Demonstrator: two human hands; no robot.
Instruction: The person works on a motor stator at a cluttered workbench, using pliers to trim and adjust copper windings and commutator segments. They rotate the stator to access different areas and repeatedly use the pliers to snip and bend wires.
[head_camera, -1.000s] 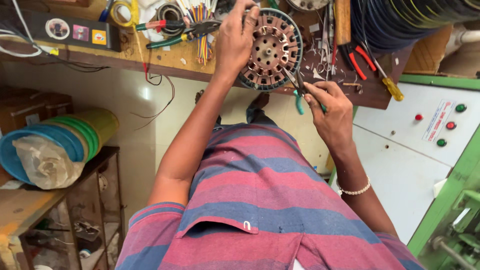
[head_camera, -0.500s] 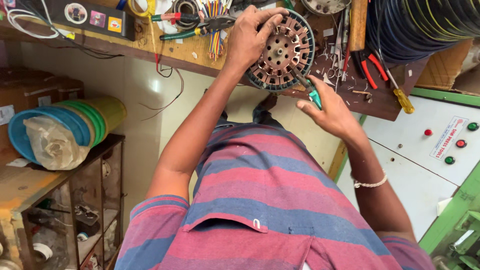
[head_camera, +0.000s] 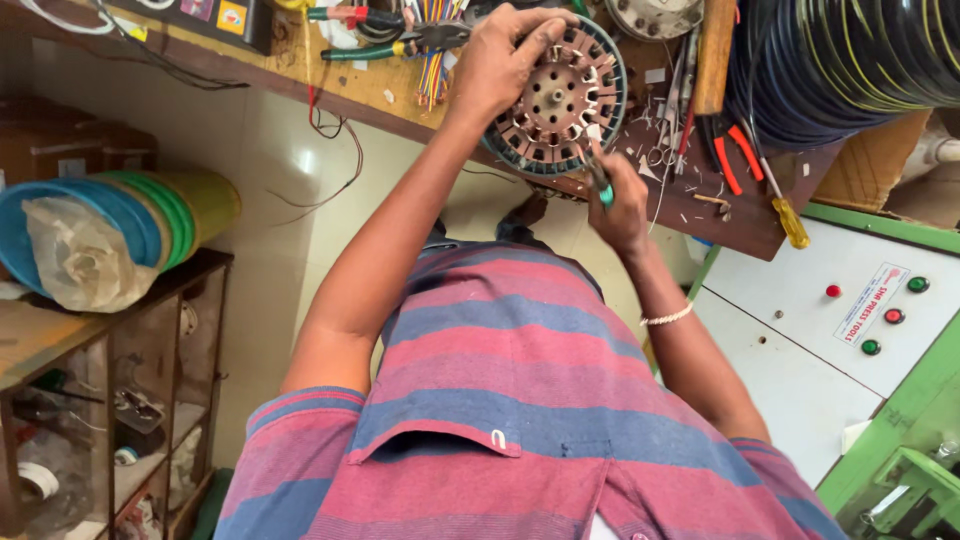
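Note:
A round slotted motor stator (head_camera: 560, 100) stands tilted on the edge of the wooden workbench (head_camera: 700, 200). My left hand (head_camera: 510, 60) grips the stator's upper left rim. My right hand (head_camera: 622, 200) is closed around a green-handled tool (head_camera: 600, 180) whose metal tip touches the stator's lower right slots. A beaded bracelet sits on my right wrist. My striped red and blue shirt fills the lower middle of the view.
Pliers (head_camera: 390, 45), a bundle of coloured wires (head_camera: 435, 60), red-handled cutters (head_camera: 735, 155) and a yellow screwdriver (head_camera: 785, 215) lie on the bench. Coils of cable (head_camera: 850, 60) sit at top right. A white control box (head_camera: 820, 330) stands right; stacked bowls (head_camera: 110, 230) on a shelf left.
My right hand has moved up and left, bringing the green-handled tool's tip onto the stator's lower edge. My left hand keeps its grip on the rim.

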